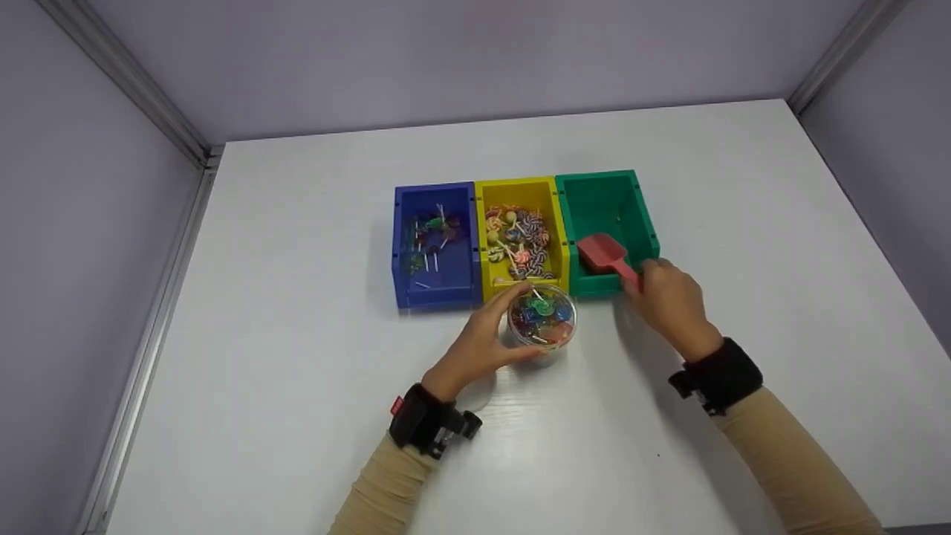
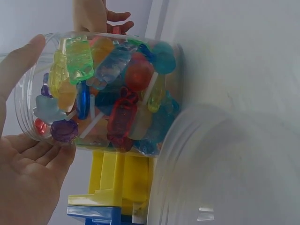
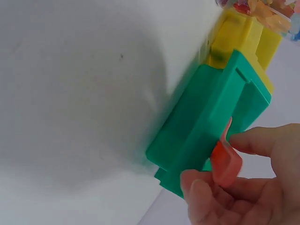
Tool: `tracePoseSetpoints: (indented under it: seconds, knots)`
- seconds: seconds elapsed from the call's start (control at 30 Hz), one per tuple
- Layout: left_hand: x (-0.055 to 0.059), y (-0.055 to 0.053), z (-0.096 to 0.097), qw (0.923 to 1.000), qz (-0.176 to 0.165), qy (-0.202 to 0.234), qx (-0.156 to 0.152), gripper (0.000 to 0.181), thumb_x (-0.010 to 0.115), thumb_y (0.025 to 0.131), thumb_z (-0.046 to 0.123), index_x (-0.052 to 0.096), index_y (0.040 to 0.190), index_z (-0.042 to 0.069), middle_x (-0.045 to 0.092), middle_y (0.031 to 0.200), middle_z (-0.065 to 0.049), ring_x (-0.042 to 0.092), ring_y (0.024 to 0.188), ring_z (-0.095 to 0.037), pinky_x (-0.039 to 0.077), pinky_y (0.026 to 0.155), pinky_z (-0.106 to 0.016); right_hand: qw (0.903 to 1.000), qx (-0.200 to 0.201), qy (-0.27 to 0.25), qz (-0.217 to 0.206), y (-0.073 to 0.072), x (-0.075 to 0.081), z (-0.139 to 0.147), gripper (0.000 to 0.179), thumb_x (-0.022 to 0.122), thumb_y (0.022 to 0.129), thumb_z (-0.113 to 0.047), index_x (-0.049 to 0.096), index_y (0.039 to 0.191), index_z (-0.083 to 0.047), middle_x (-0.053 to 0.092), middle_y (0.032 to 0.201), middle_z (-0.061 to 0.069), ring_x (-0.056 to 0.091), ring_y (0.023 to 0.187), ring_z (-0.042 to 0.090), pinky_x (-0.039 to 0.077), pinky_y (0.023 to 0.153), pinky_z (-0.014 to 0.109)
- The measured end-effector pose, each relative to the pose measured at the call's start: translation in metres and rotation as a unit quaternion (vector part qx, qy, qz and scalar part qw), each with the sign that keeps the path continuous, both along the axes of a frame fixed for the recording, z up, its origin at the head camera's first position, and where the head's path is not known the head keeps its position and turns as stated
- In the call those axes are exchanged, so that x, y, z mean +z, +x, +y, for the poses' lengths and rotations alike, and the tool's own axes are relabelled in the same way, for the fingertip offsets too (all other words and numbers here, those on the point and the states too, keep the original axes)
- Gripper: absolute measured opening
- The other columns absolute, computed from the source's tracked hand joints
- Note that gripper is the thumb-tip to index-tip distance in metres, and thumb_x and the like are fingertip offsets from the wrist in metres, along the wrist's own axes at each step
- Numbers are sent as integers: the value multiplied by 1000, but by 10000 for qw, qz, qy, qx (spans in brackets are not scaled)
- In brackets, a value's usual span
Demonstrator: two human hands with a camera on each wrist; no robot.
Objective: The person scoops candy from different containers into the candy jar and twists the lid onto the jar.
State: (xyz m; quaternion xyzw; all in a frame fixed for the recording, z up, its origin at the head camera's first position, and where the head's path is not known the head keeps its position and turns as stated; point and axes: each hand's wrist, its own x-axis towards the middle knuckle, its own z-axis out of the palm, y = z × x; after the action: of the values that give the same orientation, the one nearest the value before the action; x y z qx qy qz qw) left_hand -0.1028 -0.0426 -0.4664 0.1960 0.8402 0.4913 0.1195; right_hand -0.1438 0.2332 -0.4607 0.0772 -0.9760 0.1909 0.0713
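Note:
My left hand point(image 1: 483, 338) grips a clear plastic jar point(image 2: 161, 51) near its rim, thumb on one side and fingers on the other. Colourful translucent candies point(image 2: 123, 117), some with white sticks, fill the jar. My right hand point(image 1: 669, 301) holds a red scoop point(image 1: 602, 251) by its handle. The scoop's blade lies over the near left part of the green bin point(image 1: 645, 204), where a small bit sits on the bin's floor. In the right wrist view, the scoop's handle end point(image 3: 227, 166) shows between thumb and fingers.
Left of the green bin stand a yellow bin point(image 1: 516, 192) with swirl lollipops point(image 1: 531, 230) and a blue bin point(image 1: 435, 195) with a few stick candies point(image 1: 443, 230). A translucent round lid point(image 2: 225, 154) lies on the white table point(image 1: 297, 297) near my left wrist. Walls enclose the table.

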Motion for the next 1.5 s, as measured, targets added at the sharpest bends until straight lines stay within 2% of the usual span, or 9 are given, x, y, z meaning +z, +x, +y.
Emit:
tracePoseSetpoints:
  seconds: [0.17,0.27,0.4,0.57,0.67,0.9,1.23,1.37,1.5]
  knots:
    - [1,-1,1,10000,46,51,-43,89,80,78,34,33,150,16,38,155,-6,39,143,-22,33,120,-41,9993,-133,348,101,13,15,1,31,67,87,-18,58,73,9,52,62,20,47,48,26,33,41,32]
    - [1,-1,2,10000,43,67,-57,89,81,77,34,33,150,16,38,155,-6,38,144,-22,34,120,-41,9995,-157,252,-112,23,27,-2,33,73,84,-22,61,79,9,56,68,20,50,52,26,36,44,30]
    - [-1,0,1,9999,28,95,-32,89,81,77,34,33,150,16,38,155,-5,38,144,-21,34,120,-41,9960,516,-431,-595,33,33,-11,40,82,76,-27,63,92,4,62,79,18,52,65,22,41,55,25]
    - [-2,1,1,9998,107,163,-42,89,80,78,34,32,150,14,38,155,-7,39,143,-22,35,120,-41,9653,1795,-1667,-900,37,20,-26,61,88,68,-22,56,114,1,60,99,15,53,84,22,48,67,25]
    - [-3,1,1,9996,174,206,-64,89,81,78,33,33,150,13,39,154,-7,40,142,-22,35,120,-41,9499,2081,-2142,-915,37,7,-34,79,90,66,-22,48,129,1,57,117,15,55,103,26,55,79,35]
    - [-5,1,0,9996,138,230,-68,89,79,78,37,32,151,15,37,156,-6,37,145,-22,33,121,-42,9223,2009,-3029,-1312,35,-10,-48,91,89,67,-18,40,141,-1,50,140,18,48,130,34,48,103,55]
    - [-4,2,2,9995,36,307,-10,92,81,77,38,31,151,16,36,156,-4,36,145,-20,32,121,-40,9003,1993,-3576,-1477,34,-21,-57,98,90,65,-16,36,147,-6,45,149,15,41,139,34,35,115,58]
    - [-1,0,1,9999,35,127,-45,92,81,76,37,31,151,14,37,156,-6,36,145,-21,32,121,-42,8904,1994,-3820,-1469,34,-24,-58,96,89,65,-12,38,146,-6,45,148,15,40,140,33,31,117,57]
    - [3,0,-2,9997,92,-158,-136,96,81,76,37,28,153,14,33,158,-7,32,147,-25,31,121,-45,8870,1939,-3896,-1546,34,-25,-60,94,89,65,-12,39,145,-7,46,147,14,40,140,32,31,117,57]
